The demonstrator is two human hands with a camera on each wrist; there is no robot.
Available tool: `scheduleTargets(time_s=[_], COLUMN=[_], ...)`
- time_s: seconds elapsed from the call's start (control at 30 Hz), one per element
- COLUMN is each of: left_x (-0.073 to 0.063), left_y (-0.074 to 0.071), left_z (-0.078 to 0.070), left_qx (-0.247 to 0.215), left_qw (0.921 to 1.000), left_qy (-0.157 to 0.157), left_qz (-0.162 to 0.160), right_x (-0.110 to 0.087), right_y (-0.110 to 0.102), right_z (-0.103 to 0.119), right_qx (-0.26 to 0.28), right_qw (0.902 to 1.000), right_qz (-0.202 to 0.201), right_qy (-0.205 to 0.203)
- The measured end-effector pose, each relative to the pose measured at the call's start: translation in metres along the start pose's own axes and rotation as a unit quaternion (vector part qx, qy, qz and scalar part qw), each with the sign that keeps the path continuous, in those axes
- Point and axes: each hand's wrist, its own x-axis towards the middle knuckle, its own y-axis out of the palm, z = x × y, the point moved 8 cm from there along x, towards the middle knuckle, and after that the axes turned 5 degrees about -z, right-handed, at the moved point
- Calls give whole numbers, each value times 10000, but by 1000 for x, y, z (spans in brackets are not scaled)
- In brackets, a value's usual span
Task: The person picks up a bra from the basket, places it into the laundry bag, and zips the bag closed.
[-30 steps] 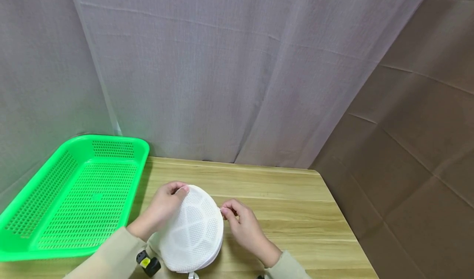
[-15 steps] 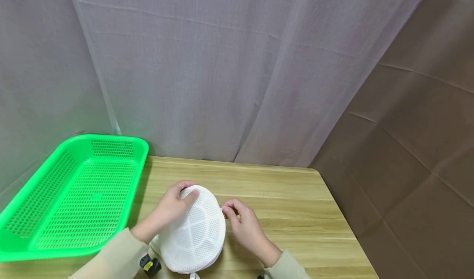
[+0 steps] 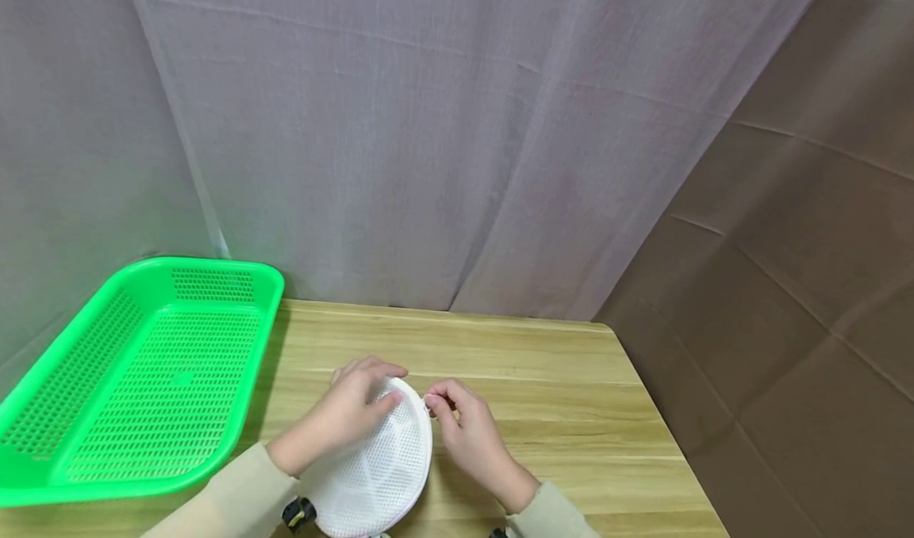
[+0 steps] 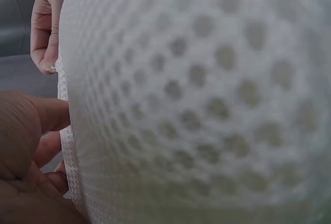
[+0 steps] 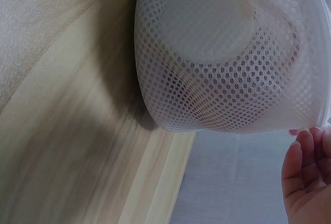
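A round white mesh laundry bag (image 3: 378, 466) is held tilted over the wooden table, its pale trimmed rim toward the right. My left hand (image 3: 353, 403) grips its upper edge, thumb on the mesh face and fingers behind. At the right side of that rim, my right hand (image 3: 467, 435) pinches a tiny piece at the edge between thumb and index finger. Coarse mesh of the bag (image 4: 207, 105) fills most of the left wrist view. Seen from the right wrist, the bag (image 5: 170, 89) bulges out, with a paler round patch showing in its mesh.
A green perforated plastic basket (image 3: 246, 395) stands on the left of the wooden table (image 3: 571, 411). Behind the table hangs a grey curtain (image 3: 371, 141), and a brown cloth wall (image 3: 785, 324) closes the right side.
My left hand has slid right along the bag's upper edge, closer to my right hand. The bag's top has dropped slightly. My right hand keeps its pinch in nearly the same place.
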Motion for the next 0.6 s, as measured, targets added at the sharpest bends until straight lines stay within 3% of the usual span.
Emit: scheduleTargets(time_s=[0.6], left_x=[1], left_y=[2], left_z=[7], left_qx=[-65], left_qw=[9994], left_qy=[72], left_qz=[-333], right_x=[-3], right_y=[-4], right_z=[3], right_qx=[79], right_qw=[9999], right_qz=[-28], right_qy=[-149])
